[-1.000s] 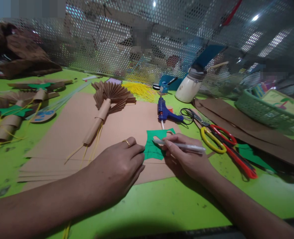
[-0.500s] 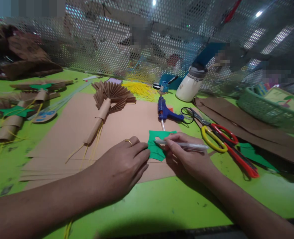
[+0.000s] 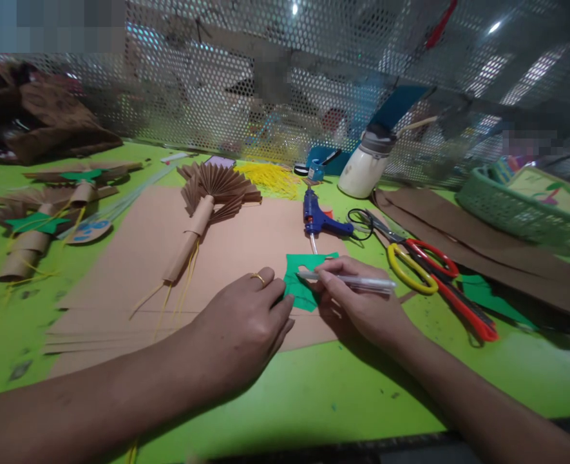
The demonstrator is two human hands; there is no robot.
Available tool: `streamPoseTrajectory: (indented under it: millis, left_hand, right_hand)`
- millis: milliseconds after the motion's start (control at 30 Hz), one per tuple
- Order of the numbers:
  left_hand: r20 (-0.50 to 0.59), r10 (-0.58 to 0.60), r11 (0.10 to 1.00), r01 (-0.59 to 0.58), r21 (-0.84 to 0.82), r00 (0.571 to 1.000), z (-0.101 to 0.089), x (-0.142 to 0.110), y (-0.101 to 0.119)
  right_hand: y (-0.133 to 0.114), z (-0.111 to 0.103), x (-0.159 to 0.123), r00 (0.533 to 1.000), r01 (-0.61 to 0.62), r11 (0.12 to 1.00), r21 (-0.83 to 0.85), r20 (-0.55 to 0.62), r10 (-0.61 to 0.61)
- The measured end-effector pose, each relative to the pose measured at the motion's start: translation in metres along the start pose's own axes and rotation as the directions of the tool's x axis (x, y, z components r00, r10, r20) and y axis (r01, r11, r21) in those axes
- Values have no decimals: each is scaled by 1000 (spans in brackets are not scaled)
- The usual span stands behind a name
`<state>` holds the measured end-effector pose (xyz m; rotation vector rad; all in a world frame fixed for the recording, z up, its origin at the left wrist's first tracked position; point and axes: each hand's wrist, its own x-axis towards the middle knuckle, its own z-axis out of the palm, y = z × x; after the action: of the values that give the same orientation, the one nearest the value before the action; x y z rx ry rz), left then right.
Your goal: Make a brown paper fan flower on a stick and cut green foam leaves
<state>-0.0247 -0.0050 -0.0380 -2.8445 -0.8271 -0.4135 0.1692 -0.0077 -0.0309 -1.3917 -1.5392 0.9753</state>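
A piece of green paper (image 3: pixel 298 262) with cut-out gaps and dark drawn lines lies on the brown paper sheets (image 3: pixel 260 232). My left hand (image 3: pixel 246 325), a ring on one finger, has its fingers curled at the paper's left edge and holds it there; the fingertips are partly hidden. In my right hand (image 3: pixel 355 299) is a pen with a clear barrel (image 3: pixel 366 283), pinched between thumb and fingers. The pen's tip touches the green paper beside a cut-out. Just beyond the paper sits a blue glue gun (image 3: pixel 316 216) with a glue stick in its back end.
Yellow- and red-handled scissors (image 3: pixel 413 274) and a red cutter (image 3: pixel 468 312) lie to the right. A folded-paper fan figure (image 3: pixel 200 216) rests on the sheets. Behind are a white bottle (image 3: pixel 362 171) and yellow strands (image 3: pixel 270 177); a green basket (image 3: pixel 521 203) stands far right.
My left hand has slid slightly to the right, over the green paper's left edge. The pen tip stays at nearly the same spot on the paper. The view has shifted a little.
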Motion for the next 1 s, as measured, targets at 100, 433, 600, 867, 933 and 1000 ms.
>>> streamPoseTrajectory:
  millis: [100,433,600,867,933,1000]
  left_hand:
    - [-23,11,999,-10,34,1000,1,-1,2]
    - [-55,24,997,-19,76,998,1,-2,4]
    - [-52,5,997,-1,71,999,1,-1,4]
    - [-32,1,998,1,60,999,-1,0,4]
    - [-21,-17,999,18,47,1000,-2,0,4]
    - [-17,-19,999,20,39,1000,-2,0,4]
  right_hand:
    - [0,-1,-1,1000,2,1000,-15,4,-2]
    - [-1,0,-2,998,55,995,-78,-7,-56]
    - [1,1,-2,993,114,989,-99,-7,-115]
    - [0,1,-6,990,142,983,-116,17,-141]
    - [0,0,-7,992,127,986,-110,20,-125]
    - [0,-1,-9,996,93,993,-70,25,-91]
